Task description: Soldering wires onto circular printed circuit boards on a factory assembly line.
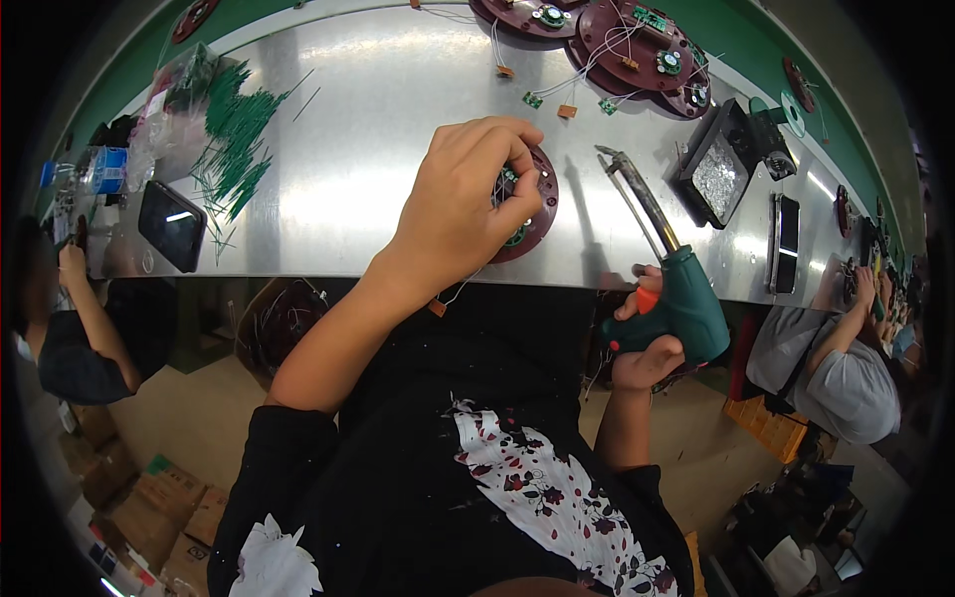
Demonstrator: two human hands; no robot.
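One maroon disc beneath nearer left hand, fingers curled, grip unclear; right of disc, right hand wraps green soldering gun, barrel slanting forward, leaning discward.

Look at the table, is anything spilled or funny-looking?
The green strands look a bit odd: they lie in a messy heap on the left of the table, beside a bag, pointing different ways, with a few straying from the rest. I can't tell if they spilled. Nothing else stands out.
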